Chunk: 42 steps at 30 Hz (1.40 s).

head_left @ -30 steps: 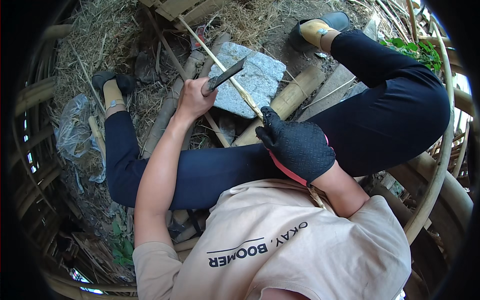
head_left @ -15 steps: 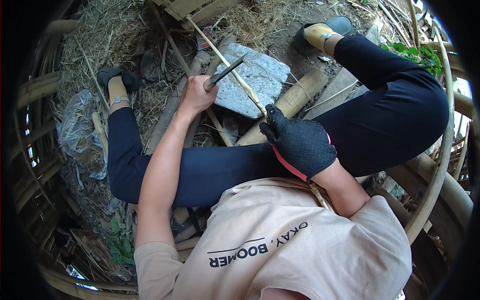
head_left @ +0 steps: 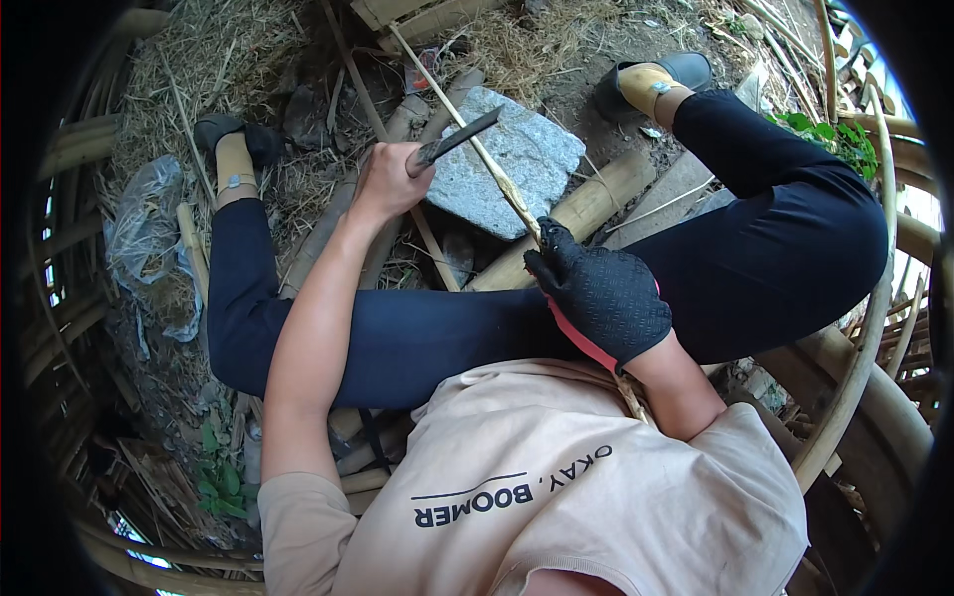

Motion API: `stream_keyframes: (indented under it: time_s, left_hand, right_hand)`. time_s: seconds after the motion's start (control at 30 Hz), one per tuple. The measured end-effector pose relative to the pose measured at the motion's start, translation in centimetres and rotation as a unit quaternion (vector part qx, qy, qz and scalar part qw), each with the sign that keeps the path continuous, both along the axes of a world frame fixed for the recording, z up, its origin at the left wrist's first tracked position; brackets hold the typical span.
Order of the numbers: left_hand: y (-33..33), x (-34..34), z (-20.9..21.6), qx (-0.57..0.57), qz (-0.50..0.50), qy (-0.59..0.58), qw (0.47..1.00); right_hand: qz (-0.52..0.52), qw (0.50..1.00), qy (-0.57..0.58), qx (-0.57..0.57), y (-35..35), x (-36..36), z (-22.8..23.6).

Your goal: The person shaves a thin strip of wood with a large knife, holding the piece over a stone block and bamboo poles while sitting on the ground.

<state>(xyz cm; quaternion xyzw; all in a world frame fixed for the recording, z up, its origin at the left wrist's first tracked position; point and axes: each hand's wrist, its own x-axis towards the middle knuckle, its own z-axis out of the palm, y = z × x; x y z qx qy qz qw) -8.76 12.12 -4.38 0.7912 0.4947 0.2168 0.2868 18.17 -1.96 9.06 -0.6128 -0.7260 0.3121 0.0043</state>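
Observation:
My bare left hand [head_left: 384,187] is closed round the handle of a knife with a dark, narrow blade [head_left: 469,133]. The blade lies across a long, thin, pale stick [head_left: 509,191], over the near side of a flat grey stone [head_left: 545,164]. My right hand [head_left: 611,303], in a black textured glove with a pink edge, is wrapped round the stick. From that grip the stick runs up and left past the stone; its near end shows under my right wrist, against my shirt. The stick's middle is hidden by the glove.
Thick bamboo pieces [head_left: 621,189] lie beside and under the stone. Dry straw [head_left: 204,74] and a crumpled clear plastic bag [head_left: 144,219] are on the ground at left. A curved bamboo rail [head_left: 863,353] and a slatted bamboo structure surround me. My bent legs flank the stone.
The whole view has shifted slightly. The knife blade has moved a little farther up the stick, away from my right hand. Both hands keep their grips.

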Motion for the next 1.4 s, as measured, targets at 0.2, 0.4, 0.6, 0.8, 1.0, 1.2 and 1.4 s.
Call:
stream_keyframes:
  time_s: [0.2, 0.4, 0.6, 0.8, 1.0, 1.2, 1.4]
  left_hand:
    - [-0.3, 0.8, -0.5, 0.000, -0.013, -0.004, 1.000]
    - [0.9, -0.5, -0.9, -0.045, 0.071, 0.065, 0.994]
    - [0.4, 0.2, -0.1, 0.010, -0.002, 0.010, 1.000]
    - [0.9, -0.8, -0.9, -0.036, 0.058, 0.044, 0.997]
    - [-0.3, 0.6, 0.4, -0.048, -0.008, 0.036, 0.998]
    - [0.6, 0.7, 0.2, -0.021, -0.009, 0.044, 0.999]
    - [1.3, -1.4, 0.0, -0.040, 0.061, 0.062, 0.995]
  right_hand:
    - [0.004, 1.000, 0.019, 0.023, 0.0, 0.5, 0.2]
    - [0.008, 0.999, 0.022, 0.025, 0.0, 0.5, 0.3]
    - [-0.008, 0.999, 0.037, 0.010, 0.2, 0.6, 0.6]
    - [-0.002, 0.999, 0.036, 0.011, 0.0, 0.3, 0.6]
    - [-0.006, 1.000, 0.028, 0.010, 0.1, 0.3, 0.5]
    - [-0.004, 0.999, 0.026, 0.022, 0.2, 0.4, 0.2]
    - [0.007, 1.000, 0.019, 0.013, 0.3, 0.2, 0.3]
